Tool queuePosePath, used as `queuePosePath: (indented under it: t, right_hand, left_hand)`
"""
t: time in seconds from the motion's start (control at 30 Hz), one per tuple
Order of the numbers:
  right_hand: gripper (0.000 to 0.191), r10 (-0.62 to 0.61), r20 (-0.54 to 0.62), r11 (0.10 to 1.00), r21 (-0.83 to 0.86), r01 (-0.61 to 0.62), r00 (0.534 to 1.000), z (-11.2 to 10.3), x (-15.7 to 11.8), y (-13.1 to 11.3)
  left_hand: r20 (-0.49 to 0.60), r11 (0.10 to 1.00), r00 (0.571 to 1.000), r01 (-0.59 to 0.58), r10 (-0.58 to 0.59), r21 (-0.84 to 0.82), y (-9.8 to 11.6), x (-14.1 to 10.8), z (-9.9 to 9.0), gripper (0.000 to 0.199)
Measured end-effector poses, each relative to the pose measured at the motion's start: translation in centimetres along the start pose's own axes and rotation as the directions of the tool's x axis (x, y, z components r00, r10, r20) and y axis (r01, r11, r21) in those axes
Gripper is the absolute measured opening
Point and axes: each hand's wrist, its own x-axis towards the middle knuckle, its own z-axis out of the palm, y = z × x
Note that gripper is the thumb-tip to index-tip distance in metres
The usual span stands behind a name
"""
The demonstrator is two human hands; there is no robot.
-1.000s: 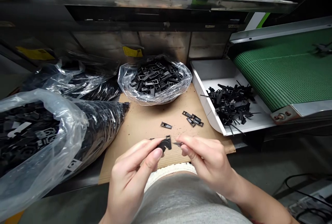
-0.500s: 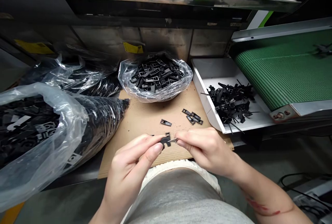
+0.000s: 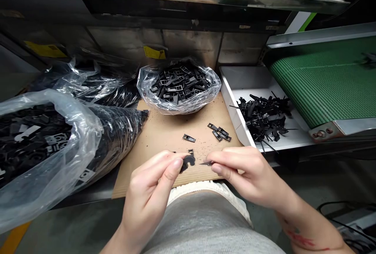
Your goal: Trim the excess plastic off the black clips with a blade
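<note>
Between the thumb and forefinger of my left hand (image 3: 154,185) is a black plastic part (image 3: 188,162) with a rounded, notched end. My right hand (image 3: 242,171) pinches a small pointed blade (image 3: 206,163); most of it is hidden by the fingers. The blade's tip points left at the plastic part, with a small gap between them. Just beyond my hands, a black rectangular clip (image 3: 188,138) lies alone on the cardboard (image 3: 158,132). Several more clips (image 3: 219,133) are grouped to its right. Another small black piece (image 3: 191,152) shows partly behind the held part.
An open plastic bag (image 3: 179,108) full of black clips stands at the back. Larger bags of black parts (image 3: 85,128) crowd the left. On the right, a white tray (image 3: 235,107) holds a tangled heap of black pieces beside a green conveyor belt (image 3: 331,73).
My right hand has drawn the blade away to the right, off the plastic part it was at. The left hand keeps its hold, nearly in place. The view has shifted slightly.
</note>
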Motion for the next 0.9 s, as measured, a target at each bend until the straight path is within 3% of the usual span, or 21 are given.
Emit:
queuePosePath:
  t: [0.07,0.23,0.47,0.57,0.67,0.73,0.8,0.9]
  right_hand:
    - [0.023,-0.058,-0.101,0.982,-0.184,0.039,0.993,0.4,-0.3,-0.1]
    - [0.026,-0.193,-0.076,0.852,-0.508,0.128,0.978,0.5,-0.3,-0.1]
    - [0.022,-0.246,-0.01,0.765,-0.616,0.188,0.969,0.5,-0.2,-0.6]
    - [0.021,-0.268,-0.048,0.773,-0.607,0.185,0.962,0.4,-0.2,-0.2]
    - [0.021,-0.263,-0.184,0.853,-0.504,0.139,0.947,0.3,-0.3,0.2]
    - [0.021,-0.146,-0.243,0.954,-0.291,0.072,0.959,0.5,-0.4,0.2]
    - [0.023,0.024,-0.221,0.999,-0.018,-0.028,0.975,0.8,-0.1,0.1]
    - [0.028,0.225,-0.07,0.947,0.252,-0.201,0.972,1.7,0.7,-0.2]
  left_hand:
    - [-0.002,0.998,0.999,-0.031,0.032,0.049,0.0,0.0,0.0,0.02]
    - [0.028,0.985,0.996,-0.092,0.089,0.143,0.2,0.4,0.2,0.023]
    - [0.046,0.975,0.995,-0.094,0.087,0.203,0.8,0.7,0.3,0.033]
    - [0.051,0.978,0.995,-0.091,0.083,0.185,0.8,0.6,0.2,0.033]
    - [0.072,0.989,0.995,-0.074,0.065,0.13,0.5,0.4,0.1,0.029]
    - [0.08,0.992,0.995,-0.064,0.055,0.106,0.4,0.4,0.1,0.026]
    - [0.083,0.993,0.995,-0.061,0.053,0.099,0.4,0.4,0.2,0.024]
    - [0.083,0.993,0.995,-0.065,0.057,0.098,0.5,0.6,0.5,0.025]
